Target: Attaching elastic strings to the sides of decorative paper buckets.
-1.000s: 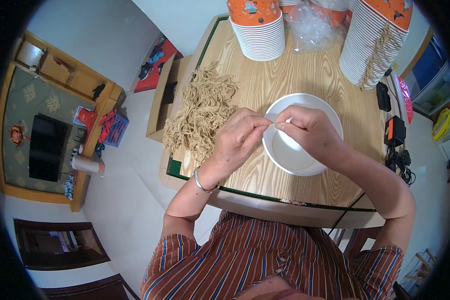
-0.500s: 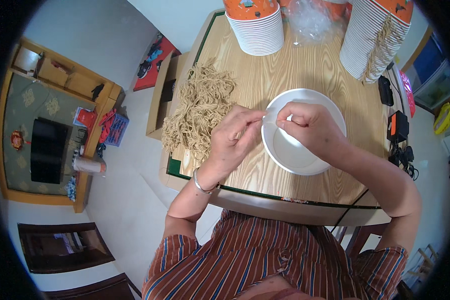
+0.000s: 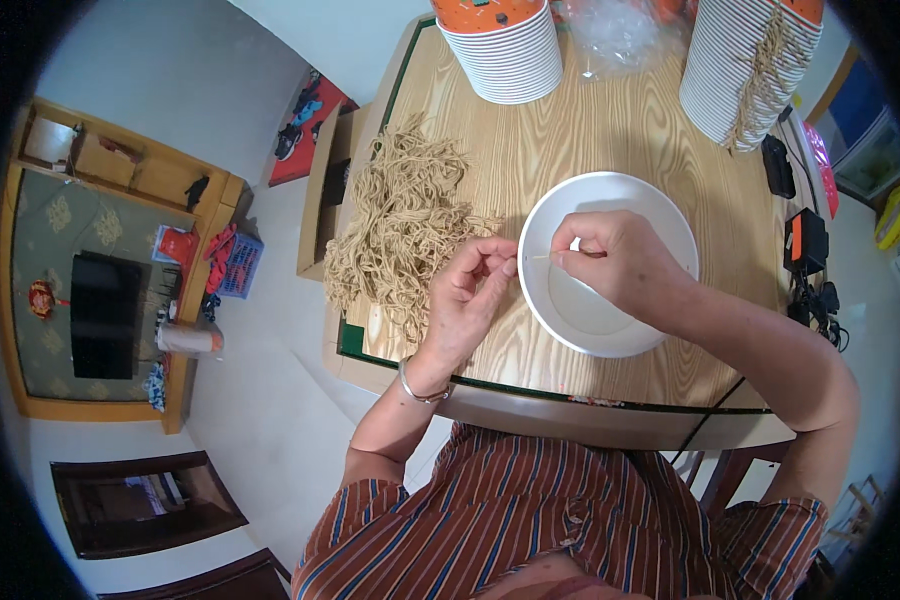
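Observation:
A round white paper tub (image 3: 610, 318) stands on the table in front of me, its inside facing up. My right hand (image 3: 625, 262) is over the tub, thumb and fingers pinched on a thin tan cord (image 3: 541, 257), whose short end points toward the left wall. My left hand (image 3: 473, 290), with a silvery bracelet on its wrist, is at the tub's left rim. Its thumb and index finger are closed near the outside of the wall; what they hold is too small to make out. Left of this hand lies a big tangled heap of tan cords (image 3: 405, 230).
Stacks of white-rimmed orange tubs stand at the far edge, one near the middle (image 3: 505, 60) and one at right (image 3: 735, 85) with cords draped over it. A clear plastic bag (image 3: 625, 40) lies between them. Black adapters and cables (image 3: 808, 245) line the right edge.
My right hand has moved slightly down and right, and the tan cord end now shows at its fingertips. The left hand has lowered a little and its fingers have curled more.

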The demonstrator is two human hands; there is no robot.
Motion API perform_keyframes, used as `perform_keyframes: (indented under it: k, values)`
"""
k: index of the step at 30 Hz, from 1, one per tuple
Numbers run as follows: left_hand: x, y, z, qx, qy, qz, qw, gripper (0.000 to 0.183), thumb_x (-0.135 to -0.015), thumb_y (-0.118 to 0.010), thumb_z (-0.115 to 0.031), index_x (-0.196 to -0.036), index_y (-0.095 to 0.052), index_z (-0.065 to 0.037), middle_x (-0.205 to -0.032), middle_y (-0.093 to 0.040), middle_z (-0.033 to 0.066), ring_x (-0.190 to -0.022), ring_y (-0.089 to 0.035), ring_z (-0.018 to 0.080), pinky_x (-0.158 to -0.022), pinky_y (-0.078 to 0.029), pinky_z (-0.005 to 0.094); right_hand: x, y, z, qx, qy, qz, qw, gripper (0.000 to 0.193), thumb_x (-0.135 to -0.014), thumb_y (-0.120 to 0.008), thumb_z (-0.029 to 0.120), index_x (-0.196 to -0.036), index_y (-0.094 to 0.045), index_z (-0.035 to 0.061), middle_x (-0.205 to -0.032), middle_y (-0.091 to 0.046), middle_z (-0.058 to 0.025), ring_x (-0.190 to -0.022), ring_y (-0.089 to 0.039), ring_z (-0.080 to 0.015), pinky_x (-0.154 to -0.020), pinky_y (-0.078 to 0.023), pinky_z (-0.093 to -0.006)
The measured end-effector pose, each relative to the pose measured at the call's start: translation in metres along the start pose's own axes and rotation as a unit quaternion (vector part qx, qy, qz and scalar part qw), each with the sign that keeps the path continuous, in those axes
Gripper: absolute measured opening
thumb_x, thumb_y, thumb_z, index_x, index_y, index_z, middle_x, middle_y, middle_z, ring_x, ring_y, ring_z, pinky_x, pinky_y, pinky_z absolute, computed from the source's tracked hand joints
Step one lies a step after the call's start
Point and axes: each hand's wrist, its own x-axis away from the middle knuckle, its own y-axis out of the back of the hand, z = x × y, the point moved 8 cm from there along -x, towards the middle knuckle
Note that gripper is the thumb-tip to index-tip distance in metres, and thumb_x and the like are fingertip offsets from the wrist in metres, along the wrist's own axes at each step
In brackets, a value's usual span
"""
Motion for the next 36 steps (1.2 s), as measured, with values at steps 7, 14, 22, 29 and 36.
perform_keyframes:
  k: [7,14,22,29,36]
  values:
    - [0.0021,-0.0048,0.0027,0.037,-0.002,0.023,0.999,0.02,-0.097,-0.058,-0.003,-0.116,-0.057,0.001,-0.099,-0.064,0.0005,-0.089,-0.057,0.0047,-0.082,-0.048,0.02,-0.0021,-0.0023,-0.0034,-0.005,-0.007,0.004,1.0,0.012,-0.082,-0.062,0.013,-0.082,-0.066,0.0021,-0.056,-0.057,-0.0108,-0.048,-0.054,-0.0185,-0.05,-0.041,-0.0348]
    - [0.0023,-0.0044,0.0038,0.037,0.001,0.017,0.999,0.018,-0.097,-0.058,-0.003,-0.115,-0.058,0.0,-0.094,-0.063,-0.0013,-0.084,-0.056,0.0036,-0.079,-0.047,0.019,-0.0034,-0.0044,-0.0042,-0.028,-0.011,0.003,1.0,0.013,-0.082,-0.063,0.014,-0.082,-0.066,0.0016,-0.057,-0.06,-0.0117,-0.05,-0.057,-0.0183,-0.05,-0.043,-0.0336]
    - [0.002,-0.0039,0.0035,0.035,0.006,0.017,0.999,0.018,-0.095,-0.06,-0.002,-0.113,-0.058,0.001,-0.09,-0.062,-0.0017,-0.082,-0.056,0.0037,-0.079,-0.047,0.0191,-0.0053,-0.0052,-0.0035,-0.023,-0.008,0.0,1.0,0.014,-0.082,-0.065,0.015,-0.082,-0.066,0.0014,-0.058,-0.06,-0.0124,-0.051,-0.058,-0.0191,-0.051,-0.044,-0.034]
    - [0.0014,-0.0042,0.0029,0.038,0.0,0.018,0.999,0.018,-0.094,-0.061,-0.001,-0.112,-0.059,0.001,-0.093,-0.063,-0.0004,-0.085,-0.058,0.0051,-0.081,-0.048,0.0204,-0.0056,-0.0083,-0.0073,-0.027,-0.023,0.004,0.999,0.014,-0.082,-0.064,0.015,-0.082,-0.066,0.0016,-0.06,-0.061,-0.0129,-0.052,-0.059,-0.0202,-0.052,-0.044,-0.0346]
    - [0.0007,-0.0039,0.0035,0.023,0.007,0.014,1.0,0.016,-0.094,-0.061,-0.001,-0.11,-0.06,0.001,-0.093,-0.064,-0.0002,-0.084,-0.058,0.0048,-0.079,-0.048,0.0198,-0.0069,-0.0093,-0.0061,-0.019,-0.009,-0.006,1.0,0.015,-0.082,-0.064,0.016,-0.083,-0.067,0.0008,-0.063,-0.063,-0.0157,-0.054,-0.061,-0.0228,-0.054,-0.046,-0.0362]
